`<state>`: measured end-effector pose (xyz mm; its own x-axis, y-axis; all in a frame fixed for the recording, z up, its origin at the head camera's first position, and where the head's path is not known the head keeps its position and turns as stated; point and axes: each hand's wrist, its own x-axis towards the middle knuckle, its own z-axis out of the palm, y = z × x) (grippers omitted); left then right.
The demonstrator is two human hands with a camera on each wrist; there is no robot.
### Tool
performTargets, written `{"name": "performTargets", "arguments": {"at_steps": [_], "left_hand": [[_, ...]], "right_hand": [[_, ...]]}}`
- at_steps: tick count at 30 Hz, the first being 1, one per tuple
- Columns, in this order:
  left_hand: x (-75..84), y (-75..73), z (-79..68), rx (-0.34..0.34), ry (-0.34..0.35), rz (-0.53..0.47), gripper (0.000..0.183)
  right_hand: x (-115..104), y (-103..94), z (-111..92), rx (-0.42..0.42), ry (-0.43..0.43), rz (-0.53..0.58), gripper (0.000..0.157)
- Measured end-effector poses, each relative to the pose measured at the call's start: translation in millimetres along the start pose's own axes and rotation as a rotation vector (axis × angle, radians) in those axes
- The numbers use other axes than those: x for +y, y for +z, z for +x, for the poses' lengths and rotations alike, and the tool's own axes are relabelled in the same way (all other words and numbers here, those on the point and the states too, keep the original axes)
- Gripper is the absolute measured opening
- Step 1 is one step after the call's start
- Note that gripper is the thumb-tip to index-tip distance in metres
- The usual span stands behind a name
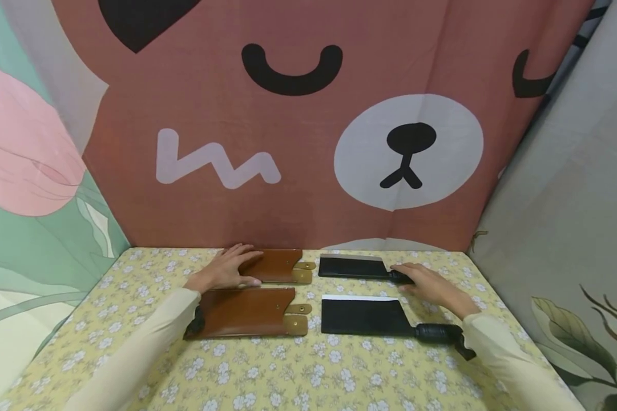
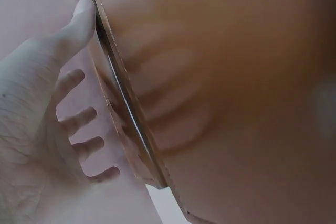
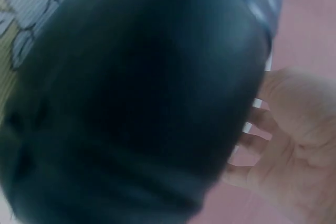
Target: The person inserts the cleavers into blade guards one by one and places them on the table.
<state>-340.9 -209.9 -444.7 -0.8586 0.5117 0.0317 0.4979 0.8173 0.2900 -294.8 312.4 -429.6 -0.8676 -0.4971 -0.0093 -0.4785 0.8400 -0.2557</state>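
Note:
In the head view, two brown leather knife sheaths lie one behind the other on the left. My left hand (image 1: pixel 226 271) rests over the left end of the far sheath (image 1: pixel 273 265), fingers spread on it, thumb toward the near sheath (image 1: pixel 246 313). To the right lie two black-bladed cleavers, handles pointing right. Over the handle of the far cleaver (image 1: pixel 351 266) is my right hand (image 1: pixel 428 285), with fingertips at its front part. Beneath my right forearm, the near cleaver (image 1: pixel 365 315) has a thick black handle (image 3: pixel 142 93), which covers part of the hand in the right wrist view.
A yellow floral cloth (image 1: pixel 272 371) covers the table. Behind it hangs a reddish-brown curtain (image 1: pixel 298 211) with a bear face. Patterned curtains close in the left and right sides. Brass-coloured snap straps stick out at the sheaths' right ends.

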Motion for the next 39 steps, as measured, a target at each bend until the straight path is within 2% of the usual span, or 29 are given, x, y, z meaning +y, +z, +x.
{"name": "performTargets", "arguments": {"at_steps": [6, 11, 20, 24, 29, 33, 39], "left_hand": [[-1.4, 2.1, 5.1, -0.025, -0.009, -0.009, 0.089], [-2.5, 0.8, 12.1, -0.059, -0.024, -0.034, 0.093], [-8.8, -2.2, 23.4, -0.13, 0.0, -0.058, 0.102], [-11.9, 2.5, 22.1, -0.127, 0.018, -0.079, 0.102], [-15.0, 6.2, 18.1, -0.076, 0.059, -0.104, 0.097], [-14.7, 5.8, 17.7, -0.059, 0.082, -0.074, 0.092], [-13.5, 6.1, 19.0, -0.06, 0.078, -0.033, 0.091]], "right_hand": [[-0.8, 2.8, 6.2, -0.009, 0.013, -0.063, 0.056], [0.4, 2.1, 7.7, 0.017, 0.0, -0.09, 0.051], [2.5, 0.2, 10.1, 0.036, -0.006, -0.118, 0.049], [0.1, 3.7, 8.7, 0.023, -0.003, -0.089, 0.049], [-1.8, 6.9, 9.7, 0.047, 0.016, -0.039, 0.048], [0.0, 7.2, 11.0, 0.066, 0.024, -0.026, 0.047], [3.1, 6.6, 11.6, 0.081, 0.013, -0.055, 0.046]]}}
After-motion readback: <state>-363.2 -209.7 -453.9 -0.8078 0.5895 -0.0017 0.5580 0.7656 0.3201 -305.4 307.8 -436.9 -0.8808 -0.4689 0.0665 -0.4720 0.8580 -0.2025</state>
